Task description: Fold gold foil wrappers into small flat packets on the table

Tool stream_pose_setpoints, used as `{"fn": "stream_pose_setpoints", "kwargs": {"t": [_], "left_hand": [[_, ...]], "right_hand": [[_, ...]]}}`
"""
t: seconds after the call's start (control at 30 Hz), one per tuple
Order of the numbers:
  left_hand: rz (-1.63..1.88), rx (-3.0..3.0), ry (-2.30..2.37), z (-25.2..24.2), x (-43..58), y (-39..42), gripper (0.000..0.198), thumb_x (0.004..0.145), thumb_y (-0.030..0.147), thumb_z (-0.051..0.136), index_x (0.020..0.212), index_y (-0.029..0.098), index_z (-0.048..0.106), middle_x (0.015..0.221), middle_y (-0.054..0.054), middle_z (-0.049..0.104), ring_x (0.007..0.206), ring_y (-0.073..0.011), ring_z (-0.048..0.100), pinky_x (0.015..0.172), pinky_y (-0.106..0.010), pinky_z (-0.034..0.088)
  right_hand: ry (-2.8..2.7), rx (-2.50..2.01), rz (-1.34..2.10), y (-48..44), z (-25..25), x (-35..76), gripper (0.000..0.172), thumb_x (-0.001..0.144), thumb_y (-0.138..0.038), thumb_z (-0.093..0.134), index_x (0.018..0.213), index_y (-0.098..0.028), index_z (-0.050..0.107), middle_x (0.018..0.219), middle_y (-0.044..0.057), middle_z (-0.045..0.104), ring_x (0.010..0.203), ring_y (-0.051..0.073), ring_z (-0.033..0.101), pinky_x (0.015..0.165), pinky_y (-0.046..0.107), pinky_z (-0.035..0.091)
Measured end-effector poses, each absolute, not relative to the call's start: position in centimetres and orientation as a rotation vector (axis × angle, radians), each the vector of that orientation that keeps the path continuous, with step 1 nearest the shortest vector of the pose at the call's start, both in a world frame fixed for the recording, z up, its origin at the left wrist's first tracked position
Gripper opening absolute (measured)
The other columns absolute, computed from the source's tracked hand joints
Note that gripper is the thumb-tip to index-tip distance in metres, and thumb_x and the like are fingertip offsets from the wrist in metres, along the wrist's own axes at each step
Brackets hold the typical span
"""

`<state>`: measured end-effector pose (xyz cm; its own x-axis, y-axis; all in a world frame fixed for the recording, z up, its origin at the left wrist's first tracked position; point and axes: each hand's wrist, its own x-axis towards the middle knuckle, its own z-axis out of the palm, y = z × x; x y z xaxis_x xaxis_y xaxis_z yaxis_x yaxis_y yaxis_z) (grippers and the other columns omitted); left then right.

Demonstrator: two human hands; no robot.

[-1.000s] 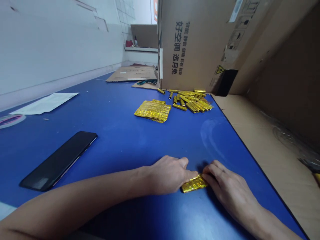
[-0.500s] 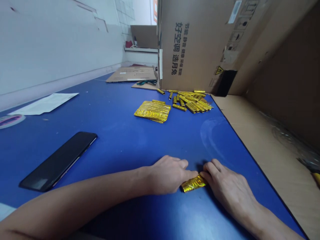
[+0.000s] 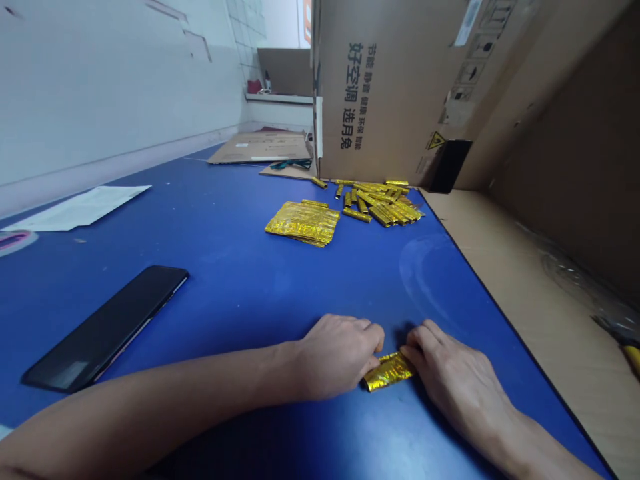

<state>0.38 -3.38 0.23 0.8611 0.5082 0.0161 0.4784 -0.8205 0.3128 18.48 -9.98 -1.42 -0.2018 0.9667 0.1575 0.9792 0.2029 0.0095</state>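
A strip of shiny gold foil, partly folded, lies on the blue tabletop close to me. My left hand has its fingers curled and its thumb and fingertips on the strip's left end. At the right end, my right hand pinches the same strip between thumb and fingers. Farther off sits a stack of flat gold foil sheets. Just right of that stack is a loose pile of narrow folded gold foil pieces.
A black phone lies on the left, with white paper and a tape roll beyond it. A large cardboard box stands behind the pile. Flat cardboard rests at the far end of the blue table.
My left index finger, stretched along the strip's upper edge before, has curled back, and the thumb now presses at the left end. The right hand keeps its hold. The view has shifted slightly.
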Motion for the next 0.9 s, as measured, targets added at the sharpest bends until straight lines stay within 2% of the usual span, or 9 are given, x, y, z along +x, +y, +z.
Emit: {"fn": "stream_pose_setpoints", "kwargs": {"t": [0.17,0.23,0.3,0.43,0.57,0.73,0.9], "left_hand": [[0.122,2.738,0.71,0.6,0.3,-3.6,0.008,0.08,0.024,0.047,0.082,0.019,0.051,0.078,0.0,0.061,0.071,-0.018,0.059,0.061,-0.027,0.042],[0.111,2.722,0.699,0.9,0.3,-3.8,0.014,0.083,0.025,0.041,0.08,0.018,0.052,0.077,-0.001,0.061,0.07,-0.0174,0.058,0.062,-0.027,0.042],[0.096,2.69,0.724,1.2,0.4,-4.1,0.021,0.085,0.033,0.04,0.079,0.018,0.053,0.077,-0.001,0.061,0.072,-0.0182,0.058,0.063,-0.028,0.042],[0.1,2.706,0.821,1.5,0.6,-4.9,0.034,0.074,0.049,0.052,0.081,0.016,0.052,0.078,-0.003,0.06,0.073,-0.0212,0.057,0.063,-0.031,0.043],[0.09,2.799,0.854,1.3,0.8,-5.5,0.029,0.075,0.044,0.054,0.079,0.016,0.051,0.077,-0.004,0.058,0.072,-0.0209,0.055,0.063,-0.032,0.043],[0.102,2.81,0.845,1.0,0.7,-5.4,0.029,0.075,0.044,0.055,0.077,0.016,0.049,0.075,-0.003,0.056,0.071,-0.0202,0.055,0.063,-0.032,0.043],[0.111,2.822,0.831,0.8,0.8,-5.3,0.03,0.075,0.045,0.055,0.078,0.016,0.048,0.075,-0.003,0.056,0.07,-0.0195,0.054,0.061,-0.03,0.043]], "right_hand": [[-2.358,-1.87,-0.154,-10.0,-1.4,18.6,0.014,0.082,-0.021,0.038,0.068,-0.022,0.041,0.064,-0.002,0.049,0.049,0.013,0.053,0.043,0.025,0.038],[-2.363,-1.87,-0.146,-9.9,-1.4,18.6,0.014,0.082,-0.021,0.038,0.068,-0.022,0.041,0.063,-0.002,0.049,0.049,0.014,0.053,0.043,0.025,0.038],[-2.362,-1.861,-0.146,-9.9,-1.3,18.5,0.014,0.081,-0.019,0.038,0.067,-0.022,0.041,0.063,-0.002,0.049,0.05,0.014,0.052,0.043,0.025,0.038],[-2.35,-1.807,-0.188,-9.8,-1.2,18.3,0.015,0.08,-0.017,0.037,0.066,-0.021,0.041,0.061,-0.002,0.048,0.046,0.013,0.05,0.041,0.024,0.036],[-2.302,-1.798,-0.166,-10.0,-1.3,18.5,0.017,0.082,-0.02,0.034,0.066,-0.021,0.042,0.061,-0.001,0.049,0.047,0.013,0.05,0.041,0.024,0.036],[-2.281,-1.811,0.022,-10.2,-0.7,18.8,0.018,0.085,-0.028,0.036,0.071,-0.021,0.045,0.067,0.0,0.052,0.053,0.012,0.053,0.047,0.023,0.04],[-2.288,-1.825,0.057,-10.0,0.1,18.6,0.009,0.08,-0.025,0.046,0.071,-0.021,0.048,0.068,-0.001,0.054,0.054,0.012,0.054,0.047,0.023,0.039]]}}
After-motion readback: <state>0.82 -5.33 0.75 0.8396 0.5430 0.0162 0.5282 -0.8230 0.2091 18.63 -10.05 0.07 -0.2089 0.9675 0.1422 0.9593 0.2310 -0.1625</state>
